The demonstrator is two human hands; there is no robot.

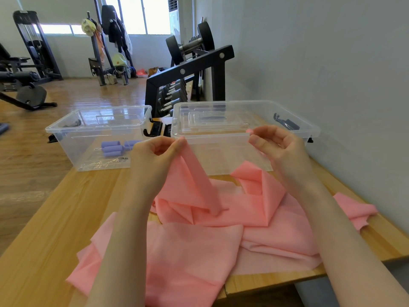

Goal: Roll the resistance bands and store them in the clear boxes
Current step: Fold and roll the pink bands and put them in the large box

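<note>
Pink resistance band (221, 229), crumpled across the counter's (44, 229) near edge. Left hand (155, 156) and right hand (278, 147) each pinch an end corner, lifted before the clear boxes (243, 120). Step: locating the edge. Next: flatten, then roll tightly.

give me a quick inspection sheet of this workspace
surface: wooden table, pink band heaped across it
job's things: pink band unrolled; left clear box holds purple rolls; right clear box holds no bands
clutter: nothing seen
hands: left hand and right hand each pinch the band's top edge, raised
cables: nothing seen
surroundings: dumbbell rack behind the boxes, gym machines, wall on the right
</note>
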